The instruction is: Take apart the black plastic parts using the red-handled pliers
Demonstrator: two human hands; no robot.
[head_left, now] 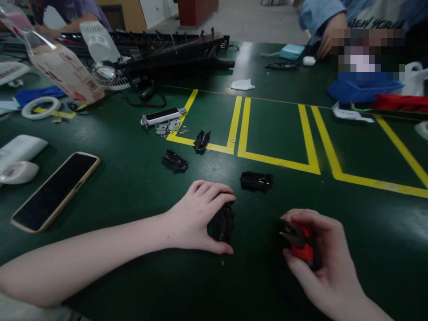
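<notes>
My left hand [203, 214] lies on the green table, its thumb and fingers gripping both ends of a small black plastic part [224, 223]. To the right, my right hand [324, 249] is closed around red-handled pliers [299, 243], whose dark jaws point left and look slightly apart. The pliers stay clear of the part. Beyond my hands lie three similar black pieces: one black part [257, 180] to the right, another black part [174, 160] to the left and a third black part [202, 141] on the yellow tape.
A phone [56, 191] and a white device [20, 156] lie at left. Metal plates [168, 126] and small rings sit beside a black-and-white bar [163, 117]. A bottle [63, 67] and long black frames [180, 53] stand behind. Across the table are other people and a blue bin [363, 87].
</notes>
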